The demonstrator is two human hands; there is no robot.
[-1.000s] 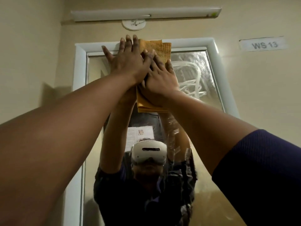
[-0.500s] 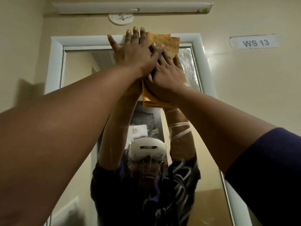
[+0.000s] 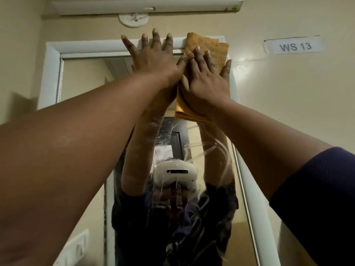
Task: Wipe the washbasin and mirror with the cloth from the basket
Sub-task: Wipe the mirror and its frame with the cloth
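The folded orange cloth lies flat against the top right corner of the white-framed mirror, overlapping the frame. My right hand presses flat on the cloth and holds it to the glass. My left hand is just left of it, fingers spread over the top frame, its thumb touching my right hand. Wet streaks run down the glass below the cloth. The washbasin is out of view.
A tube light fitting and a round white wall plate sit above the mirror. A "WS 13" label is on the wall at the right. A switch plate is at the lower left.
Both hands and the cloth have slid right along the mirror's top edge to its right corner. My left hand has come off the back of my right hand and spread beside it.
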